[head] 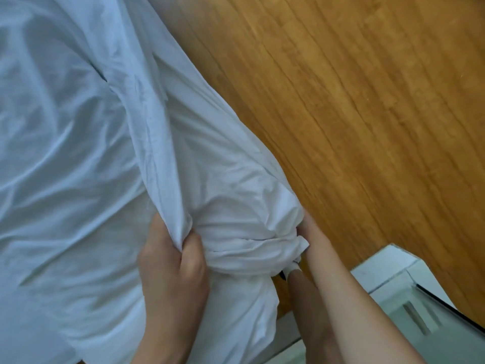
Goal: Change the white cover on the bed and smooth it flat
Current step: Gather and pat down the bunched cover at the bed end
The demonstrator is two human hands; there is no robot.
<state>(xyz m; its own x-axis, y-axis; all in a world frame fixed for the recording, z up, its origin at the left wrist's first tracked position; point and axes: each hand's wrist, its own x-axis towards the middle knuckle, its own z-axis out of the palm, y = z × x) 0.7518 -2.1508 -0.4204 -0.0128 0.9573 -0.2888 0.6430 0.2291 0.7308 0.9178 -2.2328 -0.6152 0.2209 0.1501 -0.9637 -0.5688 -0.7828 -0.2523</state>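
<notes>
cover (86,143) lies rumpled over the bed, its corner bunched at the wood floor (367,114) side. your left hand (173,264) pinches a fold; your right hand (305,229) is buried, grip unclear. you're likely fitting the corner, so next pull it taut.

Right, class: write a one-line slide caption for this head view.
Left hand grips a bunched fold of the white cover while the right hand tucks into its corner, above a wooden floor.
</notes>
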